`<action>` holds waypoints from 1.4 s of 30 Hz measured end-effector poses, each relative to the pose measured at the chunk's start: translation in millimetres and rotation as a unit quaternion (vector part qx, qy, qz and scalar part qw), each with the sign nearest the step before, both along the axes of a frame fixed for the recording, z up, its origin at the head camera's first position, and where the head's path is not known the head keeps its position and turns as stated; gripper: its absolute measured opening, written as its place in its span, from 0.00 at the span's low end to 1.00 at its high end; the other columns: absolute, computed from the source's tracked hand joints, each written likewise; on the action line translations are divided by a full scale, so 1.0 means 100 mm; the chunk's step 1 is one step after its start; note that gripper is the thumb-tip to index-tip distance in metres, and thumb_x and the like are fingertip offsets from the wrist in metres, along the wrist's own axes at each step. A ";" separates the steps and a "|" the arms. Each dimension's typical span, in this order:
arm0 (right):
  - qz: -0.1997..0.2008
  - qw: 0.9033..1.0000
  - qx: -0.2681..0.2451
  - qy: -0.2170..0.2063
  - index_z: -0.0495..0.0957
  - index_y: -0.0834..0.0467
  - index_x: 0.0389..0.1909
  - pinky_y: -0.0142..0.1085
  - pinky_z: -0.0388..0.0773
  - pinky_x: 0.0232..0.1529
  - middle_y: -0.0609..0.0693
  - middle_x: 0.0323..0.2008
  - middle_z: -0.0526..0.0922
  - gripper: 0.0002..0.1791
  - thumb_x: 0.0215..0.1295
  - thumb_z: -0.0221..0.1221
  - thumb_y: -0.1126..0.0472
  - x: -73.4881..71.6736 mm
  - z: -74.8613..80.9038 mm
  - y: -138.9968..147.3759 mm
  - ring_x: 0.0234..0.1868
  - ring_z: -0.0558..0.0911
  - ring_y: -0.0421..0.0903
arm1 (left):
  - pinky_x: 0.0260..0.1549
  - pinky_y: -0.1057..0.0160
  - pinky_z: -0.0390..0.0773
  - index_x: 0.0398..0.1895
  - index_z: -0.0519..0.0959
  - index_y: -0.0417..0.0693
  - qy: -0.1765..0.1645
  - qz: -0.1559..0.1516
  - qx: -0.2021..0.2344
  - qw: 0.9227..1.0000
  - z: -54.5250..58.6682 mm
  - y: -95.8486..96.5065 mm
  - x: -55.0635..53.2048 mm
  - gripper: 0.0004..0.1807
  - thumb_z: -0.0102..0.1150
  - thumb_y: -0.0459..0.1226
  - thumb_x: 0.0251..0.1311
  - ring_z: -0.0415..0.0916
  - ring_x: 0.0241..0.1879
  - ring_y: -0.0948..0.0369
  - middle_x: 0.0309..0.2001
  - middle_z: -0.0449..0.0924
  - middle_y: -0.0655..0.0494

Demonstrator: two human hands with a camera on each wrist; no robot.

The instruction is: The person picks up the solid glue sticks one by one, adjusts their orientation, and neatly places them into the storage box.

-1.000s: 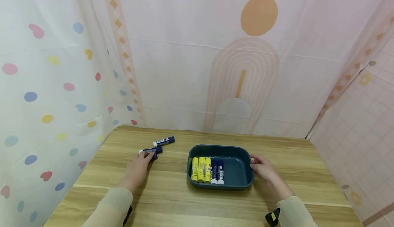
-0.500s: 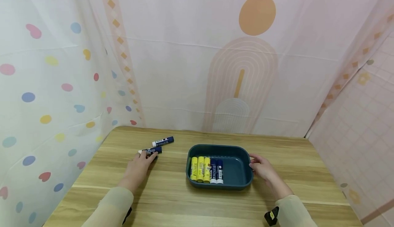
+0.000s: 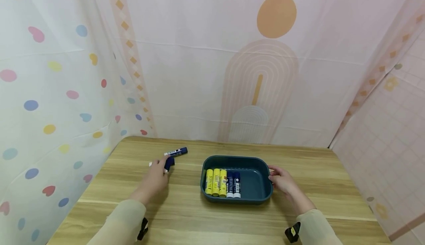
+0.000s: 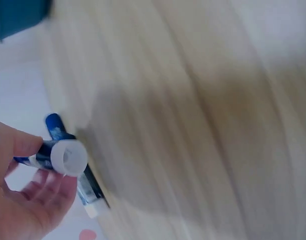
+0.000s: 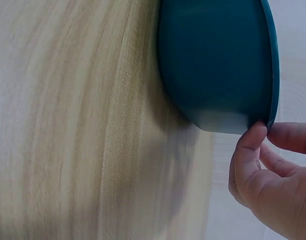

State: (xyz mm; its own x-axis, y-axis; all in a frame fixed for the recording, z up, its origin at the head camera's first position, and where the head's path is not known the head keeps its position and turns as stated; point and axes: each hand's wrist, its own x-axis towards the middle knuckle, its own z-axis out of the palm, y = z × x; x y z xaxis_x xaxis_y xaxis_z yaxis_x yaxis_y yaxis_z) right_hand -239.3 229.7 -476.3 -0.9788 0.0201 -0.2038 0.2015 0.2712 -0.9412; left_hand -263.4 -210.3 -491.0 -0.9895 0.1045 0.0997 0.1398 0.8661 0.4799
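Observation:
My left hand (image 3: 156, 174) pinches a blue glue stick (image 4: 44, 155) between thumb and fingers, its white end facing the left wrist camera. Behind it lies another blue glue stick (image 4: 91, 187) on the table, partly hidden by the hand in the head view. A third blue glue stick (image 3: 176, 152) lies just beyond. On the right, my right hand (image 3: 282, 180) grips the end rim of a dark teal tray (image 5: 218, 65) between thumb and fingers. Inside that tray, yellow glue sticks (image 3: 216, 182) and two blue glue sticks (image 3: 233, 185) lie side by side along the left.
The wooden table (image 3: 186, 219) carries everything. A patterned curtain (image 3: 192, 90) hangs behind its far edge, with a dotted cloth (image 3: 66, 119) to the left and a checked one (image 3: 398, 127) to the right.
My left hand has closed on the nearest blue glue stick, picked it up and tilted it, moving slightly right and away. The right hand stays on the tray rim.

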 end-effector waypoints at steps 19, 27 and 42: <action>0.004 1.000 -0.008 0.004 0.64 0.70 0.62 0.33 0.72 0.29 0.53 0.38 0.68 0.24 0.64 0.47 0.75 -0.03 -0.03 -0.02 0.32 0.71 0.44 | 0.35 0.60 0.77 0.71 0.55 0.44 -0.091 0.047 0.222 0.970 0.38 0.47 0.01 0.35 0.55 0.33 0.62 0.75 0.42 0.52 0.47 0.73 0.38; 0.002 1.000 -0.013 0.005 0.64 0.71 0.62 0.32 0.71 0.29 0.54 0.37 0.68 0.24 0.64 0.48 0.74 -0.03 -0.02 -0.02 0.31 0.70 0.43 | 0.29 0.64 0.75 0.71 0.56 0.50 -0.116 0.070 0.225 0.965 0.56 0.79 -0.02 0.35 0.57 0.35 0.61 0.74 0.41 0.53 0.48 0.72 0.41; 0.001 1.000 -0.004 0.003 0.64 0.70 0.62 0.33 0.72 0.31 0.53 0.37 0.69 0.24 0.64 0.47 0.74 -0.02 -0.02 -0.03 0.33 0.71 0.43 | 0.30 0.63 0.69 0.69 0.60 0.47 -0.122 0.013 0.268 0.956 0.61 1.50 0.06 0.33 0.58 0.31 0.60 0.66 0.34 0.57 0.34 0.66 0.51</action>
